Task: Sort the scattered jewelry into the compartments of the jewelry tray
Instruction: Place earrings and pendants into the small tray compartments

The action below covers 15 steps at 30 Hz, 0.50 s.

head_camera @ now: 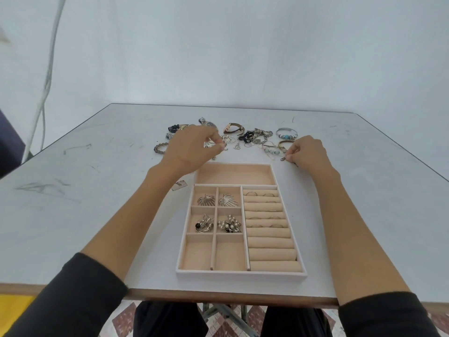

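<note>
A beige jewelry tray [240, 273] lies in front of me, with brooches in four small compartments and rings on the cushion rolls at its right. Its far wide compartment and two near compartments hold nothing. Beyond the tray lies the scattered jewelry [255, 138]: watches, bracelets, chains. My left hand [192, 148] hovers over the left part of the pile, its fingertips pinching a small silvery piece. My right hand [307, 150] sits at the pile's right end, thumb and finger pinching the clasp end of a thin chain [283, 158] on the table.
A beaded bracelet [160, 148] lies at the pile's far left, a blue-beaded bangle [286, 133] at its far right. A small flat tag [179, 185] sits left of the tray. The table's front edge [230, 296] is near my lap. A white cable [46, 76] hangs at the left.
</note>
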{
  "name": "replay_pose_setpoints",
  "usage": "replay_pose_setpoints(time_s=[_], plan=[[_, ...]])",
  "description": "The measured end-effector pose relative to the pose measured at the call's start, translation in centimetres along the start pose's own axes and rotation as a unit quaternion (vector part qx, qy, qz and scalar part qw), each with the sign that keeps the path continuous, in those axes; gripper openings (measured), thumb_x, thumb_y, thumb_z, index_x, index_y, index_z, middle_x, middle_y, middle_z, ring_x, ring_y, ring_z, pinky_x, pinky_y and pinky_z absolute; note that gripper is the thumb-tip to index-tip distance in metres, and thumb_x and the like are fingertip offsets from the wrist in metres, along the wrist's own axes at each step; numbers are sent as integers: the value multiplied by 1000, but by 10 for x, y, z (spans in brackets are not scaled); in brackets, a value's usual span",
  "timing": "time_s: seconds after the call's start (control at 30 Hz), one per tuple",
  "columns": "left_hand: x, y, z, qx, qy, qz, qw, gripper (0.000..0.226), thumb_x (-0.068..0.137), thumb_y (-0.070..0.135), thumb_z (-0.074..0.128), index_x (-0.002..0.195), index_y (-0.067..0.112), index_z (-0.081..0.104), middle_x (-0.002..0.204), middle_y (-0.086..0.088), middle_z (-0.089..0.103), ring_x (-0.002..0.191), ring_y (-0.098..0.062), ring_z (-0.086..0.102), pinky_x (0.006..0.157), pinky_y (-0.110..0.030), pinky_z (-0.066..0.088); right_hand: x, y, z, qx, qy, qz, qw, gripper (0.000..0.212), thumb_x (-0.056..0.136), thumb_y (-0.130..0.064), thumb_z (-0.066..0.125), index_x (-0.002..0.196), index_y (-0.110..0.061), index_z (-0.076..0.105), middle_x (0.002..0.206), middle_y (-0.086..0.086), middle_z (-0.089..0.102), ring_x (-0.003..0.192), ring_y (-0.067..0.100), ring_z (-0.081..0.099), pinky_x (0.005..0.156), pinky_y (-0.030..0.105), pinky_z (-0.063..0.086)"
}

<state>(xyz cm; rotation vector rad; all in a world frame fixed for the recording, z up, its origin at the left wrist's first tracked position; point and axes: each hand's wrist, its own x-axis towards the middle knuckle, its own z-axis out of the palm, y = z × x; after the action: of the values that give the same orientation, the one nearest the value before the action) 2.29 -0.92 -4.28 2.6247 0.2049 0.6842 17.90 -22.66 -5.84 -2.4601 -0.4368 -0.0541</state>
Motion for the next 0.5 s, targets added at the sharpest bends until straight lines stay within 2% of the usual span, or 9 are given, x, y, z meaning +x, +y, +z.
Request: replay_pose_setpoints(time_s=[0.07,0.1,0.17,0.23,0.37,0.5], plan=[[-7,-3,-6,-15,8,-7,1000,10,88,39,61,88,30,65,99,12,64,101,-9,54,77,-29,34,1,1,2,1,-10,2,1000,10,81,-1,62,87,1,69,89,12,64,87,25,57,79,37,48],[-11,-4,-8,-24,11,-11,1000,9,88,39,61,89,31,64,101,12,64,102,-8,54,77,-29,34,1,2,3,5,-13,4,1000,13,81,0,59,88,6,67,91,19,64,82,22,53,78,39,48],[-18,-5,-12,-41,20,-13,999,13,88,41,61,90,29,65,101,12,64,102,-9,54,78,-29,35,1,2,3,41,-15,6,999,20,81,0,53,92,16,61,83,29,55,75,17,41,67,35,41],[-26,-5,-15,-51,27,-12,998,22,83,48,57,90,29,66,102,9,65,100,-9,53,77,-29,36,-3,-4,0,126,-21,-1,992,20,85,-1,53,89,17,59,76,16,50,75,17,42,65,29,35],[-36,-6,-16,-78,22,-7,997,25,77,51,53,87,32,65,101,13,66,95,-7,55,82,-32,42,-11,-18,-9,278,-41,3,960,16,92,-7,55,77,-9,58,79,6,54,74,15,48,57,17,39],[-42,-7,-14,-94,14,1,995,36,73,61,48,87,34,66,97,19,66,99,-2,58,91,-34,45,-14,-25,-10,361,-96,2,928,10,93,-10,55,86,-16,60,97,1,70,89,15,62,76,27,41]])
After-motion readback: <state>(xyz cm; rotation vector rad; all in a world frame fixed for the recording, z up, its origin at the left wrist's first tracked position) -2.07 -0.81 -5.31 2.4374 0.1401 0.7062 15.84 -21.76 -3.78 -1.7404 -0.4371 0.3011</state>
